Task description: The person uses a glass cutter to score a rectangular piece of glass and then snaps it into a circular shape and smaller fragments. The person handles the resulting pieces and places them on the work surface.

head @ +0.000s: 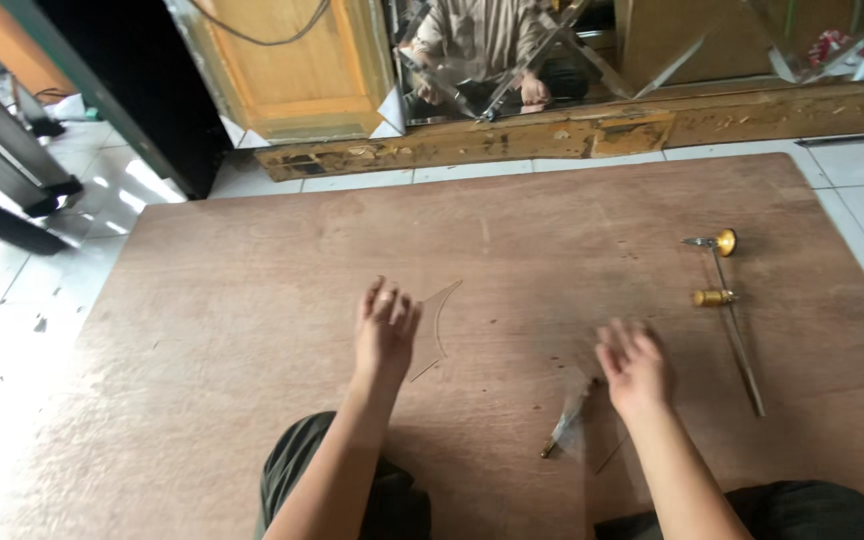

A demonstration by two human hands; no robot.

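While both arms reach forward from the bottom of the frame, the left hand [385,327] lies flat on the brown plywood surface [252,300] at centre, its fingers [380,298] spread and released, holding nothing. Just right of it, touching or nearly touching its edge, sits a curved, pointed piece of clear glass [438,325], hard to make out against the wood. The right hand [634,365] hovers low at centre right, fingers loose and open, also grasping nothing. Just below and left of it lies a small slim tool with a brass-coloured tip [564,422], partly blurred. Well to the right, a long metal rod with two brass-coloured knobs [728,315] rests on the wood, running from upper right towards lower right. Beyond the board's far edge, at top centre, a mirror [492,60] leans against wooden panels.
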